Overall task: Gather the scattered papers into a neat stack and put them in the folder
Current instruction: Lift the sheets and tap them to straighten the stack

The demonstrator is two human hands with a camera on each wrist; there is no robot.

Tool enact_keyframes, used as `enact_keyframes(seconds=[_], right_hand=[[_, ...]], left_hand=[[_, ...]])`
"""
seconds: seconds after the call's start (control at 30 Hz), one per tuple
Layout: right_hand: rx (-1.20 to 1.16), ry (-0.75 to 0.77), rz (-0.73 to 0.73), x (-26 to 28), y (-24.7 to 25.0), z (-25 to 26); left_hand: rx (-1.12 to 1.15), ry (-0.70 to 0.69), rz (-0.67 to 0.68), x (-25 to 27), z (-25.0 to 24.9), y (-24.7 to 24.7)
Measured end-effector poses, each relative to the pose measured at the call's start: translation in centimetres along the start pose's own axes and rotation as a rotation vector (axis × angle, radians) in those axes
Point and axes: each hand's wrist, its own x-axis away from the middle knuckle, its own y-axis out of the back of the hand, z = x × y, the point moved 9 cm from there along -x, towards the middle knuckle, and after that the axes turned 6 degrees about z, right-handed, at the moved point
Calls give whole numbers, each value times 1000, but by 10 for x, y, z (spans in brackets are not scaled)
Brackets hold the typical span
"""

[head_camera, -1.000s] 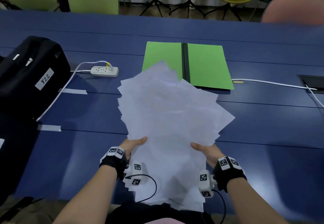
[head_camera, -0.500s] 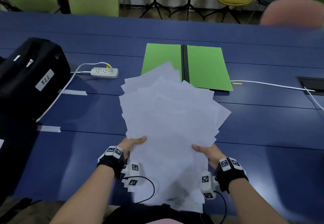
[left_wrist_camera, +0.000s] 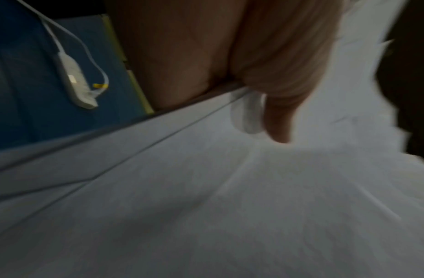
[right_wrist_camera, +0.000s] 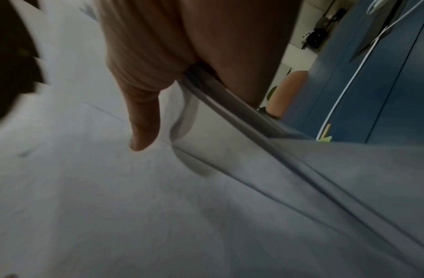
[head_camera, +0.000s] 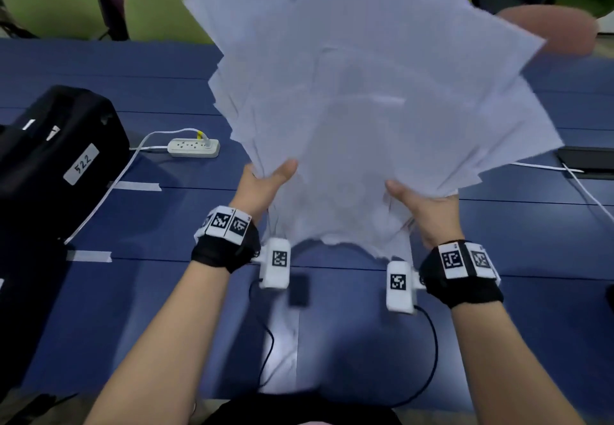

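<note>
Above blue surface (head_camera: 149, 291), both hands, left (head_camera: 262, 182) and right (head_camera: 428, 212), pinch fanned papers (head_camera: 365, 92); best tapped square on edge.

Head view evenly lit from overhead, fairly bright; papers (head_camera: 365, 92) motion-blurred at their top edges, soft shadow on the table (head_camera: 332, 341) below them. Wide-angle bending at the frame edges. Both wrist views dim, grainy, heavily smeared; thumbs (left_wrist_camera: 279, 116) soft, paper underside grey and shadowed, dark corners.
</note>
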Motion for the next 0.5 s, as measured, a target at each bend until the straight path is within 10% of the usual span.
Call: enact_keyframes(seconds=[0.23,0.5], right_hand=[[130,-295,92,16,3,-45],[101,-244,34,2,13,-62]], left_hand=[[112,71,-62,8,10,15],[46,64,-56,13,-2,13]])
